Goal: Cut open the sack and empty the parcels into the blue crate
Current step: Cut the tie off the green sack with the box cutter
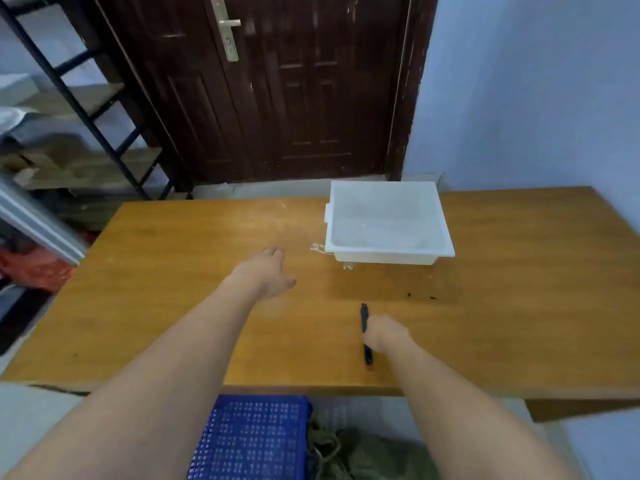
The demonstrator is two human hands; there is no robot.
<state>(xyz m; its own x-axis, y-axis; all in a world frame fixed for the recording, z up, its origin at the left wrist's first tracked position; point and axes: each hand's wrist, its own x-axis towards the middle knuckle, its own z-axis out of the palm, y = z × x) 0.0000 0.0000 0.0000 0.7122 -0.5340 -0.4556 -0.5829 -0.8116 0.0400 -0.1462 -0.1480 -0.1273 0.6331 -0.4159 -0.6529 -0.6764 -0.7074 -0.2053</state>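
The sack [363, 452] lies on the floor below the table's [173, 306] near edge, just right of the crate [252, 438]; olive, woven, its neck bunched in cord, so likely soft and slumping, best gripped at that neck; its weight cannot be told; the right hand [384, 332] curls round a black knife [364, 320] on the table; the left hand [270, 271] hovers above the tabletop, fingers loose, holding nothing; a white tray [443, 237] sits beyond.

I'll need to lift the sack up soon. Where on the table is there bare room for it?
Bare wood runs left of the left hand to the table edge, and right of the white tray. It is tighter between the tray and the right hand gripping the black cutter.
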